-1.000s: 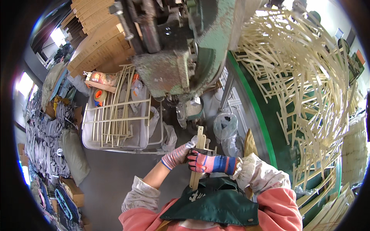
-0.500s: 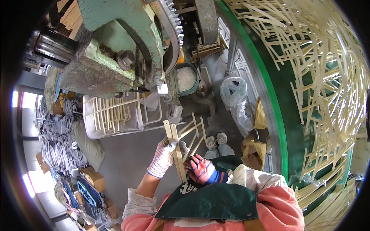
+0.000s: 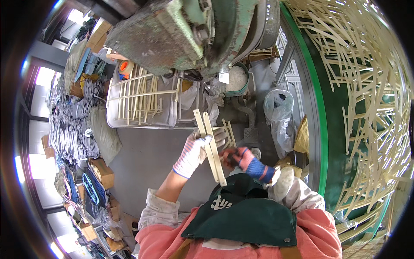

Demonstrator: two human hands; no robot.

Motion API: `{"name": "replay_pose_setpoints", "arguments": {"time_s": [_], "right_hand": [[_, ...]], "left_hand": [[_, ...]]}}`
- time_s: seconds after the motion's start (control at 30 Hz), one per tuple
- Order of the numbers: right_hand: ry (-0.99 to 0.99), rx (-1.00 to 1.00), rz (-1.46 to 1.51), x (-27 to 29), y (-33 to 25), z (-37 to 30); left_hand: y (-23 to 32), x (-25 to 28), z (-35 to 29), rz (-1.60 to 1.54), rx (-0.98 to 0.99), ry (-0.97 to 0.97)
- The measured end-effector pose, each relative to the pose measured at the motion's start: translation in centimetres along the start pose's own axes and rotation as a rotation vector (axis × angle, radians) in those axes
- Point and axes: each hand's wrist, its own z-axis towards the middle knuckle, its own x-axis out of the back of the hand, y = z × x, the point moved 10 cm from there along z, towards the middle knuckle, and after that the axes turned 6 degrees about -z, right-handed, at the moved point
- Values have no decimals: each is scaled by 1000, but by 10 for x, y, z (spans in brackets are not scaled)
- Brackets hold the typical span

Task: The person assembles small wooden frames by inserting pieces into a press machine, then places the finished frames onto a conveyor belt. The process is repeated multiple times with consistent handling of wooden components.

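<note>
My left hand point(image 3: 200, 146), in a white glove with purple stripes, is closed around a frame of pale flat strips point(image 3: 211, 149). Two long strips with small holes at their ends lie side by side across the palm. Thinner pale bars point(image 3: 229, 134) of the frame show beyond the fingers, where the hand partly covers them. My right hand point(image 3: 246, 162), in a pink and blue glove with dark fingertips, is just right of the long strips. Its fingers are blurred, and I cannot tell whether they touch the frame.
Ahead stands a worn green machine point(image 3: 159, 39). Below it, a white tray point(image 3: 113, 114) holds several pale frames; a green bucket point(image 3: 247, 84) of white bits stands nearby. A conveyor point(image 3: 321, 142) heaped with pale strips runs along the right. Grey bundles point(image 3: 71, 125) and cartons point(image 3: 102, 172) line the left.
My left hand has moved slightly up and right with the frame. The right hand has shifted right, away from the long strips. The view has turned, so the machine appears farther right.
</note>
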Motion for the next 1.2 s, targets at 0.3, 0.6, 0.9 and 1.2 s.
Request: {"name": "replay_pose_setpoints", "arguments": {"time_s": [0.3,0.6,0.9,1.2], "right_hand": [[411,-225,-979,210,134,43],[467,-331,-1217,266,195,64],[1211,203,-86,561,127,-152],[1425,939,-607,572,-219,-498]], "left_hand": [[76,-69,-82,479,66,99],[159,-153,-189,598,-214,230],[212,-24,-198,443,-202,275],[120,107,-72,294,-60,198]]}}
